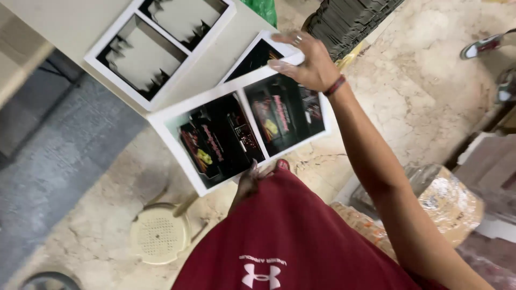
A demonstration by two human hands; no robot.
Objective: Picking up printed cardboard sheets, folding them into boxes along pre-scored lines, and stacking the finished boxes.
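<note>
Printed sheet (242, 134): long axis diagonal, overhanging tabletop (70, 27). Right hand (306, 62) grip pinches far corner; left hand (248, 182) grip holds near edge.

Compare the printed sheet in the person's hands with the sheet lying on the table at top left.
1. The held sheet shows two dark panels with red and yellow artwork; the table sheet shows pale panels with jagged black edges.
2. The held sheet is lifted, gripped by the right hand at its far edge and the left hand at its near edge; the table sheet lies flat, untouched.

Both have white borders and two side-by-side panels.
</note>
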